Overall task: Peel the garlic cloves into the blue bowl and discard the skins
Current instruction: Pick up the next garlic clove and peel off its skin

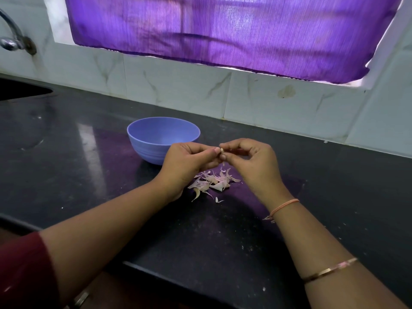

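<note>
A blue bowl (156,139) stands on the black counter (89,166), just behind and left of my hands. Its inside is mostly hidden from this angle. My left hand (189,161) and my right hand (252,161) meet in front of the bowl and both pinch one small garlic clove (222,150) between their fingertips. A thin strip of skin hangs down from the clove. Below the hands a heap of pale pink garlic skins (211,181) lies on the counter.
A tiled wall (178,85) runs along the back of the counter under a window with a purple curtain (223,30). A sink (22,90) and a metal tap (13,39) are at the far left. The counter's front edge (178,279) is near my forearms.
</note>
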The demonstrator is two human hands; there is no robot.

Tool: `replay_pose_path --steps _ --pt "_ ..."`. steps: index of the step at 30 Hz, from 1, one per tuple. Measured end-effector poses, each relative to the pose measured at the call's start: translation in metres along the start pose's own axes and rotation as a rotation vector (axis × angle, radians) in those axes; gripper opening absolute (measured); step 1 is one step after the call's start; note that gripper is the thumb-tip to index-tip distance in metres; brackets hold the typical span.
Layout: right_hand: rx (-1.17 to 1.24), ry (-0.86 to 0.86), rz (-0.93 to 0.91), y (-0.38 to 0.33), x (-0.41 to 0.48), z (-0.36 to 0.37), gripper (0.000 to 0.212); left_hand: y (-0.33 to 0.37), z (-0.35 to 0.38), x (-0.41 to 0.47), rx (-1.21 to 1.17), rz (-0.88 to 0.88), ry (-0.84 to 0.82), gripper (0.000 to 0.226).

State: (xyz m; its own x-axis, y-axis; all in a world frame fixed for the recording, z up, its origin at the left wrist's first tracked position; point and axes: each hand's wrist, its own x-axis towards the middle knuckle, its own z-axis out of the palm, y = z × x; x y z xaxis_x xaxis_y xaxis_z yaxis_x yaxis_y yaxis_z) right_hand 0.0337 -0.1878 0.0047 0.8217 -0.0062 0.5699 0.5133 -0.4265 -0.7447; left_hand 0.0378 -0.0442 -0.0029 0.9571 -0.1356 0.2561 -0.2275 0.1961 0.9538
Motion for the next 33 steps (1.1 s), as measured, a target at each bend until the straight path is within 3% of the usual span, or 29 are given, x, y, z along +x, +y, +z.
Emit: replay_pose_path --steps 12,18,26,33 --pt "-0.208 -0.036 -0.201 0.0039 0.0012 0.0003 0.010 -0.0027 -0.0019 -0.0005 0.151 0.012 0.024 0.010" --pt "-0.201 -0.029 -0.206 0.0014 0.0009 0.0027 0.009 -0.0023 -0.0021 -0.0011 0.255 0.054 0.074 0.011" --pt "0.017 -0.072 0.007 -0.0013 0.0001 0.0017 0.016 -0.0017 -0.0005 -0.0006 0.252 0.071 0.114 0.010" --pt "0.443 -0.026 0.194 -0.0058 0.0006 -0.0034 0.017 -0.0021 -0.0007 0.0004 0.392 0.113 0.160 0.012"
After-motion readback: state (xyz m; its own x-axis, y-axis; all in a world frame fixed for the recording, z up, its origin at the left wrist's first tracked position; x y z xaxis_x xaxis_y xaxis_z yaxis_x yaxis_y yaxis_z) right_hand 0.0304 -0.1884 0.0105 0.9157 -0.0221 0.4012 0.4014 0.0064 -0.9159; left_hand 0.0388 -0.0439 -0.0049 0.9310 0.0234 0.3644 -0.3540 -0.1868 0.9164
